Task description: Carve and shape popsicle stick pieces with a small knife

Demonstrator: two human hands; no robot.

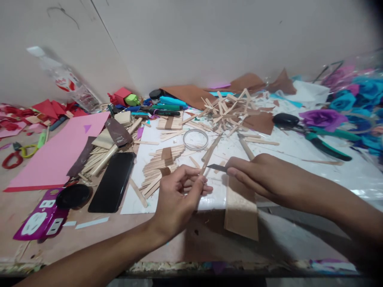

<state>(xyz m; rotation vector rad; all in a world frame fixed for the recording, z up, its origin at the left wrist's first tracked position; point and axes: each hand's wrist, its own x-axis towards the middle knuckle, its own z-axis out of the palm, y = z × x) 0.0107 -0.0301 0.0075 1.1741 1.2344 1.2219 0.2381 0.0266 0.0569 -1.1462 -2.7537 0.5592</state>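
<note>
Between the thumb and fingers of my left hand (182, 195) is a thin wooden stick (210, 153), pointing up and away. My right hand (260, 173) is closed round a craft knife (218, 168); its dark blade lies close to the stick, and I cannot tell whether it touches. Most of the knife is hidden in the hand. Under the right hand lies a brown cardboard strip (241, 215). A grey pen-like tool (245, 146) rests just beyond. Left of my left hand, many thin wooden sticks (160, 167) lie in a row on white sheeting (128, 205).
A black phone (112, 182), a black lid (74, 196) and pink paper (56, 155) lie left. Behind are a tape ring (195, 139) and a heap of sticks (227, 109). Green-handled pliers (327, 145) and paper flowers (324, 118) lie right. A plastic bottle (70, 85) leans on the wall.
</note>
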